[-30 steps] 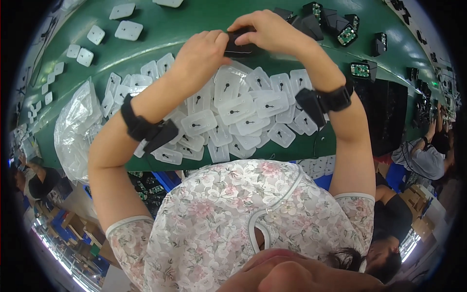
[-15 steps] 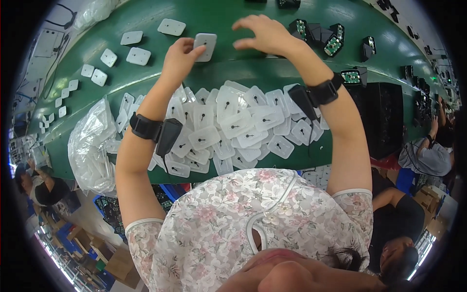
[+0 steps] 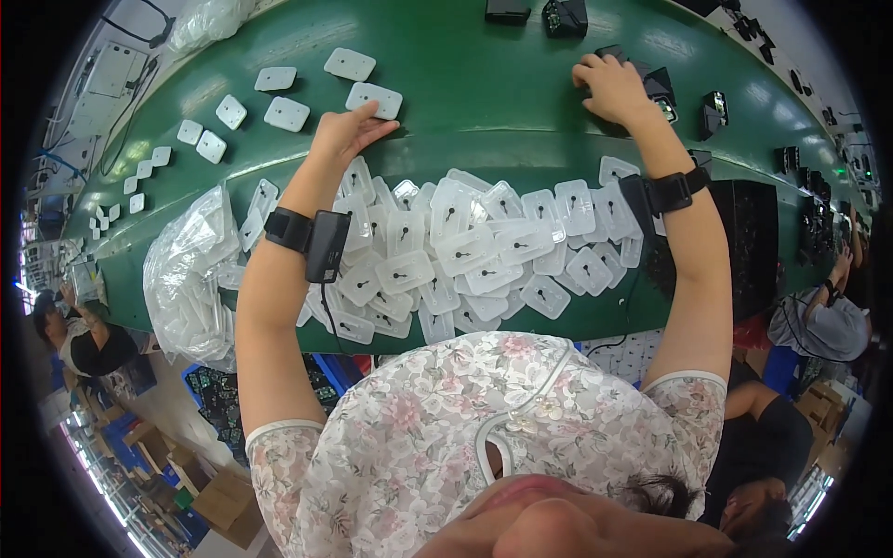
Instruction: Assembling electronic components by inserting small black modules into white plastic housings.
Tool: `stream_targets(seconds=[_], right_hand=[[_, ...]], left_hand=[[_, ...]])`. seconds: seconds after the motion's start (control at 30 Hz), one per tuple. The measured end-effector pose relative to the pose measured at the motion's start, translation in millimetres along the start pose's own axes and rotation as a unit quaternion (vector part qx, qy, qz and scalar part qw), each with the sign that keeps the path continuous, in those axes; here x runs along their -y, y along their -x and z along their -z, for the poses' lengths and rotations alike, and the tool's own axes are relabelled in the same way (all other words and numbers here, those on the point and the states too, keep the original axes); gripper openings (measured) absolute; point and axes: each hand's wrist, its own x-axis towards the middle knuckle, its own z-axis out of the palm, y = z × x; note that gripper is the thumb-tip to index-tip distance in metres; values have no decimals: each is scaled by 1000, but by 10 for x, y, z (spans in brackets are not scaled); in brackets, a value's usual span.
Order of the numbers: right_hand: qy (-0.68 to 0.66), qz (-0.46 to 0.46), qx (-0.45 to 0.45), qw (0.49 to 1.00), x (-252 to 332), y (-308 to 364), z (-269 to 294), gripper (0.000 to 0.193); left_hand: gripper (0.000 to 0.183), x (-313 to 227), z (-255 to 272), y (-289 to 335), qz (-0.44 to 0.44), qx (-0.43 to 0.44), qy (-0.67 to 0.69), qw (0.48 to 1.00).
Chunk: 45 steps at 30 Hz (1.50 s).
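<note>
My left hand [image 3: 346,132] reaches out over the green conveyor belt [image 3: 484,93], its fingertips touching the near edge of a white plastic case [image 3: 374,99] that lies flat on the belt. My right hand [image 3: 609,86] is further right, curled over a small black device [image 3: 651,84] on the belt. Each wrist wears a black band with a black box. A heap of clear plastic blister trays [image 3: 465,251] lies between my forearms along the belt's near edge.
Several more white cases [image 3: 279,93] lie spaced along the belt to the left. A clear bag of trays [image 3: 186,279] sits at the left. More black devices [image 3: 712,112] stand at the right and far edge. Other people work at the left and right.
My hands were together on a black part, then parted. The left carried a white case out and set it on the belt; the right moved right onto a black device.
</note>
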Motion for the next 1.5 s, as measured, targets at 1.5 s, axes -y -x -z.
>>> stream_targets(seconds=[1.5], right_hand=[[9, 32, -15, 999, -657, 633, -195, 46]], left_hand=[[18, 595, -1574, 809, -308, 298, -520, 739]])
